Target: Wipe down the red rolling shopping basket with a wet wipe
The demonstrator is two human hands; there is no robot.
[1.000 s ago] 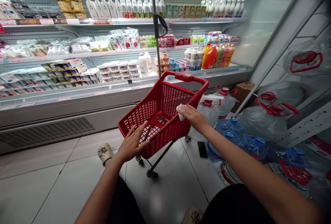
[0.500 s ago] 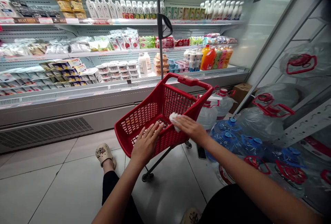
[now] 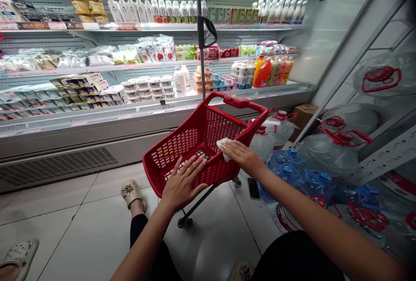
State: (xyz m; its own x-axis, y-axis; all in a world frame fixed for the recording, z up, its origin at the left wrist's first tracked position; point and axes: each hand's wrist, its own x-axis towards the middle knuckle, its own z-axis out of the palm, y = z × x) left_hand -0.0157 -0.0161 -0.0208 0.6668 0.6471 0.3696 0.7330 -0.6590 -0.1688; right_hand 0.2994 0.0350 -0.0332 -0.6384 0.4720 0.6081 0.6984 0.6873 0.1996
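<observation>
In front of me stands a red plastic shopping cart (image 3: 177,144) with lattice walls and a raised handle at its far right. My right hand (image 3: 242,155) presses a crumpled white cloth or tissue (image 3: 224,144) against the cart's near rim, towards the handle end. Fingers outstretched, my left hand (image 3: 185,183) rests over the same near rim, further left, with nothing in it. Part of the cart's floor and near wall is hidden behind my hands.
A refrigerated display (image 3: 136,116) full of dairy goods and drinks runs behind the cart. To the right, large water bottles (image 3: 289,172) crowd the floor and a rack. A phone (image 3: 253,188) lies on the tiles. Another person's clog (image 3: 21,255) shows at lower left.
My right hand has slid the white cloth slightly up and right along the rim. My left thumb has spread outward. Another person's foot has come into view at lower left.
</observation>
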